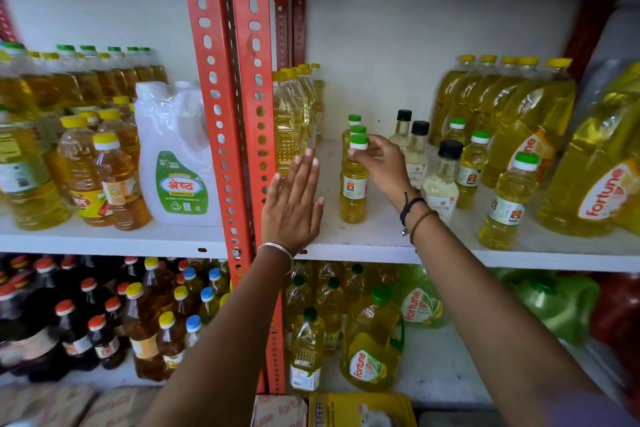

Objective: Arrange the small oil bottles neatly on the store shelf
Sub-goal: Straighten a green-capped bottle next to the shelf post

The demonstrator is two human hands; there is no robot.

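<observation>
Three small green-capped oil bottles stand in a row front to back on the white shelf (363,243). My right hand (382,163) pinches the cap and neck of the front one (353,191). My left hand (294,205) is flat with fingers straight, holding nothing, just left of that row near the red upright. Three more small green-capped bottles (505,205) stand loosely to the right, among three small black-capped bottles (441,184) of pale liquid.
Tall yellow-capped oil bottles (294,115) stand behind my left hand, and more line the right side, with a large Fortune jug (606,167) at the right edge. A red perforated upright (239,115) divides the shelves. The lower shelf holds many bottles and jugs.
</observation>
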